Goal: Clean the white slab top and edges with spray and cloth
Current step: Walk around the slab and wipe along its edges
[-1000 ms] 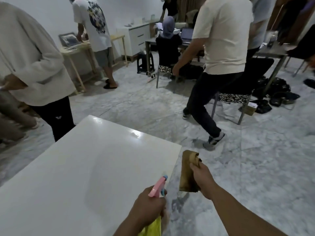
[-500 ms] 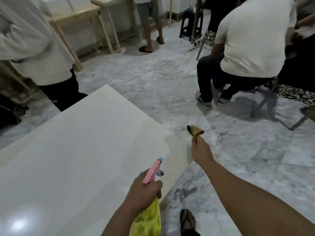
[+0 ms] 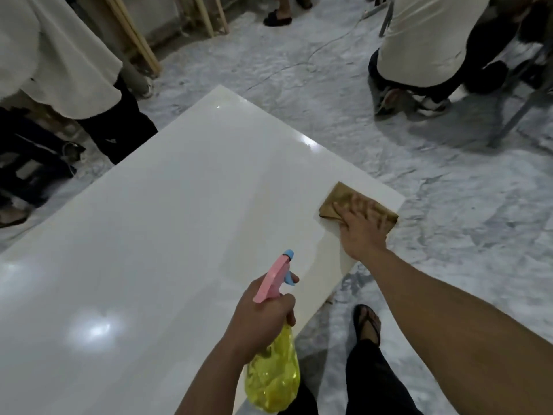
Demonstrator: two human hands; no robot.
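The glossy white slab (image 3: pixel 167 223) fills the left and centre of the view, its right corner near the cloth. A brown cloth (image 3: pixel 338 199) lies flat on the slab top at that right corner. My right hand (image 3: pixel 362 229) presses on the cloth with fingers spread. My left hand (image 3: pixel 263 316) grips a yellow spray bottle (image 3: pixel 273 375) with a pink and blue trigger head, held over the slab's near edge, nozzle pointing toward the cloth.
A person in a white top (image 3: pixel 54 52) stands close at the slab's far left side. Another person (image 3: pixel 425 43) sits on a chair at the upper right. Grey marble floor (image 3: pixel 449 235) surrounds the slab. My sandalled foot (image 3: pixel 368 322) stands by the near edge.
My right hand has brought the cloth from the air beside the slab down flat onto its right corner. The view has tilted further downward. The bottle stays in my left hand.
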